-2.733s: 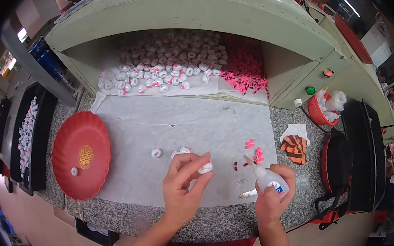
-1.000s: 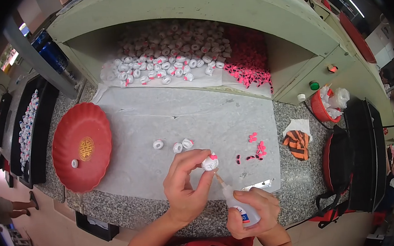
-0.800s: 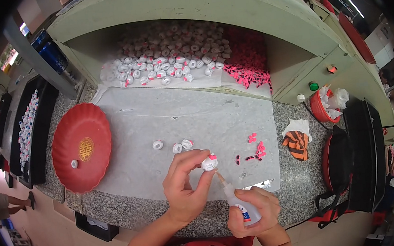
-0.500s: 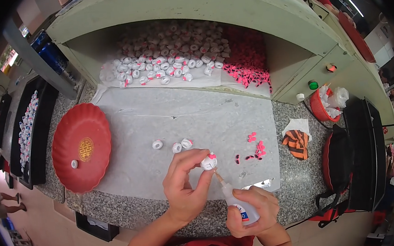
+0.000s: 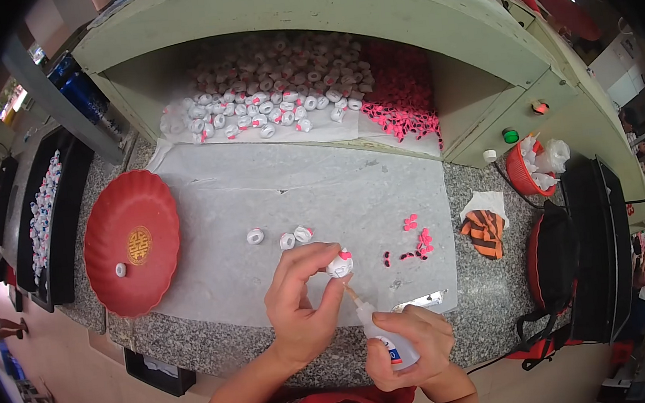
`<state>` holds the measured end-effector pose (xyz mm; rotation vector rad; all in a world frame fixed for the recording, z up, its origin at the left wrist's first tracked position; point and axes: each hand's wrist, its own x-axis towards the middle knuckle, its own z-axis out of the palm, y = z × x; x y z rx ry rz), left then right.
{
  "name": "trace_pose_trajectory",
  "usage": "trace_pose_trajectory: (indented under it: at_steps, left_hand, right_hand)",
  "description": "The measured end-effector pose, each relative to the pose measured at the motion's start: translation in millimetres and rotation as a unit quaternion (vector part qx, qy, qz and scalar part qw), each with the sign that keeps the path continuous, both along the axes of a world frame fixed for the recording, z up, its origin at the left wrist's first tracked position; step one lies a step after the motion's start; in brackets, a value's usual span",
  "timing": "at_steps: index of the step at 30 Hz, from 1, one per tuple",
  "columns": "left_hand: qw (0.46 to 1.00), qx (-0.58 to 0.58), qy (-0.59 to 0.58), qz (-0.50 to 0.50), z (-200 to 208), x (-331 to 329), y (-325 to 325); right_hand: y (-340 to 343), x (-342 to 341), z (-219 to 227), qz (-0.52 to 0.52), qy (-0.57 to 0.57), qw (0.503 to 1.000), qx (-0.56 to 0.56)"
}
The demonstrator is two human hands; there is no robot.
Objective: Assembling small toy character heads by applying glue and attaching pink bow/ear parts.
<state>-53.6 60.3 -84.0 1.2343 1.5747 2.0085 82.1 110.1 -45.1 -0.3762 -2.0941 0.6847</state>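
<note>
Between thumb and fingers of my left hand (image 5: 299,301) is a small white round plastic piece (image 5: 338,265) with a pink part on it. My right hand (image 5: 415,340) is wrapped round a translucent squeeze bottle (image 5: 400,352) with a long thin nozzle (image 5: 353,293). The nozzle's tip is at the lower edge of the white piece; whether it touches cannot be seen. Several loose white pieces (image 5: 255,236) lie beyond my left hand on a pale sheet (image 5: 222,203). Right of them is a scatter of small pink pieces (image 5: 424,243), a few showing dark sides.
A red scalloped dish (image 5: 100,231) holding one white piece stands left. Heaps of white pieces (image 5: 265,90) and pink pieces (image 5: 403,112) fill the pale green cabinet (image 5: 303,1) behind. Right are a striped cloth (image 5: 484,234), a red basket (image 5: 519,171) and a black bag (image 5: 553,257).
Both hands keep their grips and stay almost in place. The whole picture has shifted very slightly; the nozzle's tip remains by the white piece's lower edge.
</note>
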Motion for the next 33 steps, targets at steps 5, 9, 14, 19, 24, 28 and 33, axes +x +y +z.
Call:
trace_pose_trajectory:
  at_steps: [5, 9, 14, 19, 24, 28, 33]
  left_hand:
    - [1.0, -0.002, -0.004, 0.002, -0.6, -0.9, 0.4]
    - [1.0, -0.002, 0.0, 0.003, -0.4, -0.9, 1.2]
    - [1.0, 0.005, -0.015, 0.0, -2.3, -1.1, 1.2]
    - [0.999, 0.007, -0.04, -0.013, -1.6, 0.0, 1.4]
    - [0.998, 0.011, -0.051, -0.023, -2.5, 0.5, 2.4]
    - [0.999, 0.007, -0.048, -0.024, -1.4, 0.3, 0.5]
    - [0.996, -0.007, -0.081, -0.038, -0.3, 0.5, -0.1]
  right_hand:
    - [0.4, 1.8, 1.8, 0.002, -0.009, 1.0, -0.006]
    - [1.6, 3.2, 2.1, 0.001, -0.011, 1.0, -0.006]
    - [3.0, 3.1, 3.1, -0.004, -0.011, 1.0, -0.006]
    - [4.2, 4.2, 1.7, -0.012, -0.002, 1.0, -0.011]
    - [5.2, 2.3, -1.5, -0.019, 0.011, 1.0, -0.003]
    - [4.0, 1.9, -2.0, -0.015, 0.014, 1.0, -0.004]
    - [3.1, 3.9, 1.6, -0.01, 0.009, 1.0, -0.006]
